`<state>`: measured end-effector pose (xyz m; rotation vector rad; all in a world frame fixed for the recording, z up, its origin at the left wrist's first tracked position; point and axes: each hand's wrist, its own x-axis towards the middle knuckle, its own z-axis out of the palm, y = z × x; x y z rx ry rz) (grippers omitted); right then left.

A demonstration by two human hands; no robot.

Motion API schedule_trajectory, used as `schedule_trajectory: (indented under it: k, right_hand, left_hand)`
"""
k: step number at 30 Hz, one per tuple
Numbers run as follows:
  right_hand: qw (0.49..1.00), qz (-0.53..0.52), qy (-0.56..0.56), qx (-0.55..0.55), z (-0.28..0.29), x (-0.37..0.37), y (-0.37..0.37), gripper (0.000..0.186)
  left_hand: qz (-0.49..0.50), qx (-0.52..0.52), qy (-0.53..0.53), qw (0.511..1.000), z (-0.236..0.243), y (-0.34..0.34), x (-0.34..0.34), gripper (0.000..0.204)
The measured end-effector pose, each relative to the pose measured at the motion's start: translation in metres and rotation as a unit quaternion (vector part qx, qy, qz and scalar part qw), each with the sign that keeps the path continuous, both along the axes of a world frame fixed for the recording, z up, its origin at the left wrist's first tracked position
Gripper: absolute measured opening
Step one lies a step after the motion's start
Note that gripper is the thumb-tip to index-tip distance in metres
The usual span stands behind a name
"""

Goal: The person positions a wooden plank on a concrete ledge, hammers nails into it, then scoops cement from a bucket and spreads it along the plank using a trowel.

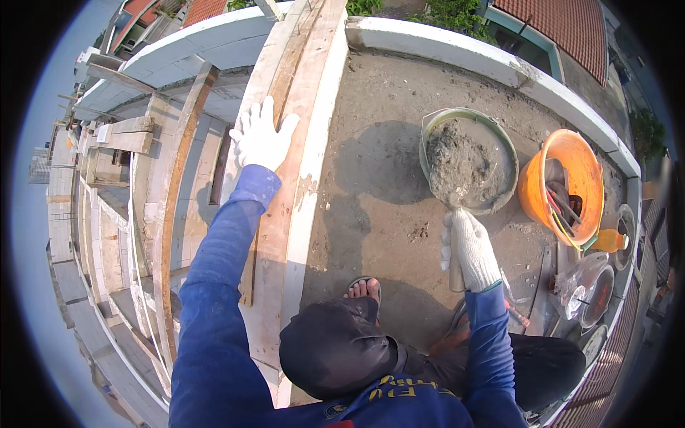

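My left hand point(263, 140), in a white glove, lies with fingers spread on a pale wooden board point(291, 178) along the wall top. My right hand point(471, 253), also gloved, is closed on a tool point(454, 274), probably a trowel, at the near edge of a green bucket point(510, 180). The bucket holds grey wet mortar point(464, 157); where the tool meets it is hard to make out. To its right stands an orange bucket point(535, 185) with several tools inside.
A low white wall point(442, 36) edges the concrete floor point(378, 93). At right are a plastic bag point(574, 285), round containers point(598, 299) and an orange bottle point(610, 240). Left of the board lies a drop with timbers point(182, 164) and block walls. My sandalled foot point(364, 291) is below.
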<state>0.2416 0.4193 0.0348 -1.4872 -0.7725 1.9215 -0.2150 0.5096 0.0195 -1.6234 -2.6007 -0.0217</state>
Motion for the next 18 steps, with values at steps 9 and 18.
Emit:
schedule_trajectory:
  k: [9,18]
  right_hand:
    - [0.968,-0.099,0.222,-0.059,-0.007,-0.103,0.046,0.033]
    - [0.887,-0.326,-0.236,0.225,-0.017,-0.196,0.156,0.053]
  left_hand:
    - [0.005,0.003,-0.026,1.0,-0.003,0.0,-0.001,0.091]
    - [0.022,-0.003,-0.031,0.999,0.008,-0.017,-0.007,0.09]
